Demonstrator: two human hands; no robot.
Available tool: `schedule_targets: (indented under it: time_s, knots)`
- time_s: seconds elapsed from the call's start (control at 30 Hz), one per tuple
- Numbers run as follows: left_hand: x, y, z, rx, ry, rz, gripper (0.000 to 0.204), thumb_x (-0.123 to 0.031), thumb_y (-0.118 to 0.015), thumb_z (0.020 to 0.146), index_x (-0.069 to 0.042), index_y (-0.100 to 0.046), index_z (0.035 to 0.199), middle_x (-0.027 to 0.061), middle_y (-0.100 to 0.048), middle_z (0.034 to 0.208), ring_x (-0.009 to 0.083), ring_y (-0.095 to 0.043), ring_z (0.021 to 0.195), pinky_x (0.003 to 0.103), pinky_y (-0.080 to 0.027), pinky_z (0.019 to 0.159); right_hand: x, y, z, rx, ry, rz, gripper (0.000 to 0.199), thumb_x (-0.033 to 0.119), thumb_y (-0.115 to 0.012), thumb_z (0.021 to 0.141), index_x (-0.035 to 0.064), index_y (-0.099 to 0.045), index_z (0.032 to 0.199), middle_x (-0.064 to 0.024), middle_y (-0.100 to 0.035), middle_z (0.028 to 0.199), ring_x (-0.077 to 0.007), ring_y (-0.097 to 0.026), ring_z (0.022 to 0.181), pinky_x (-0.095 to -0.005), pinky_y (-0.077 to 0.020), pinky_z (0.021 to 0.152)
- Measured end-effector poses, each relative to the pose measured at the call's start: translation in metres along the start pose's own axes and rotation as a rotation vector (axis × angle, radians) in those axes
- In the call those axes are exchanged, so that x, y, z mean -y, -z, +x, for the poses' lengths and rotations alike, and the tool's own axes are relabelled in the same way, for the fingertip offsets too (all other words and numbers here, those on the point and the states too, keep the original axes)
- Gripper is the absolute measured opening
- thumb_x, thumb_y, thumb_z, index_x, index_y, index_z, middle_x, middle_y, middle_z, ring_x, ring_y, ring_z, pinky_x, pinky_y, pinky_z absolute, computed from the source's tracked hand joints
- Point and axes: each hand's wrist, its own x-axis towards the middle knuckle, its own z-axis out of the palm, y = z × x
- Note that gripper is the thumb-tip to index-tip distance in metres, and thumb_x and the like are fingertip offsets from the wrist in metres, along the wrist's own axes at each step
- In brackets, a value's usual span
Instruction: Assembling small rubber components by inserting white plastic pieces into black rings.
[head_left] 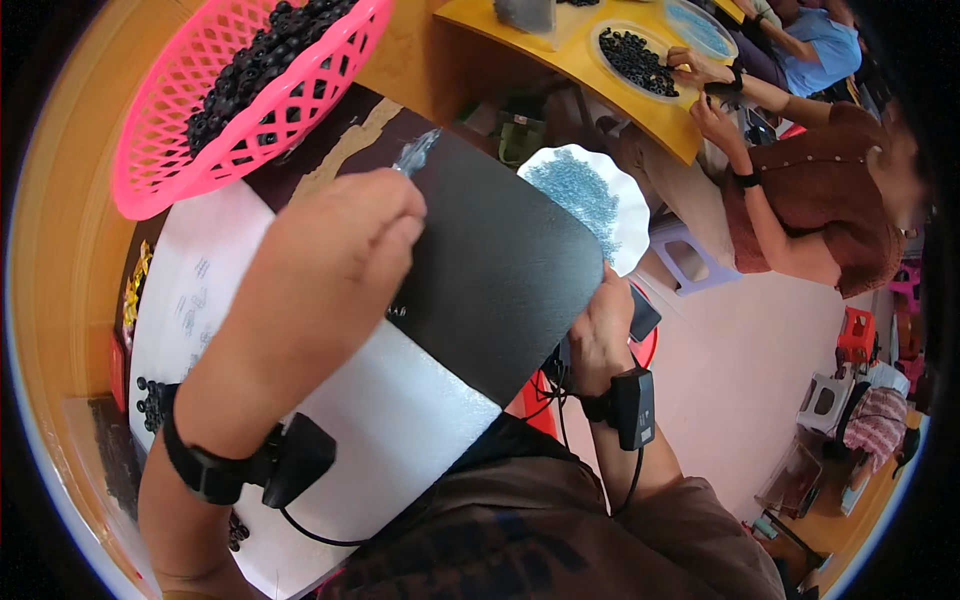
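My left hand (345, 245) is closed with the fingers curled, over the black mat (480, 260). Just past its knuckles shows a small clump of shiny blue slivers (418, 152); whether the fingers hold it or it lies on the mat, I cannot tell. My right hand (600, 325) is closed at the mat's right edge, gripping the lower rim of a white scalloped plate (630, 225). Many tiny blue pieces (575, 190) are spread over the plate. Most of the right fingers are hidden beneath the plate and mat.
A pink lattice basket (145, 170) full of small black parts (260, 80) stands at the upper left. White foam sheet (400, 430) lies under the mat. Loose black parts (152, 403) sit at the left. Across, a co-worker handles black parts in a round tray (635, 62). A purple stool (690, 260) stands beyond.
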Motion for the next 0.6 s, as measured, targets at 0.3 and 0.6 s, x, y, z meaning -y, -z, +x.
schedule_targets:
  time_s: [0.3,0.6]
  knots:
    - [0.012,0.026,-0.026,0.035,0.097,0.135,0.007,-0.002,-0.060,0.084,-0.001,-0.058,0.091,0.0089,-0.055,0.078,0.0226,-0.054,0.081,0.032,-0.042,0.073,0.008,0.024,0.025,0.086,-0.021,-0.045,0.023,0.002,-0.039,0.095,-0.0028,-0.040,0.118,-0.0171,-0.053,0.121,-0.0287,-0.057,0.108,-0.0446,-0.0478,0.093]
    - [-0.013,0.029,-0.007,0.355,0.039,0.435,0.030,-0.015,-0.077,0.064,-0.005,-0.053,0.080,0.0085,-0.056,0.075,0.0269,-0.052,0.078,0.035,-0.036,0.075,0.014,0.026,0.021,0.088,-0.037,-0.040,0.027,0.001,-0.038,0.096,-0.0036,-0.040,0.122,-0.0180,-0.051,0.124,-0.0304,-0.056,0.112,-0.0457,-0.0474,0.096]
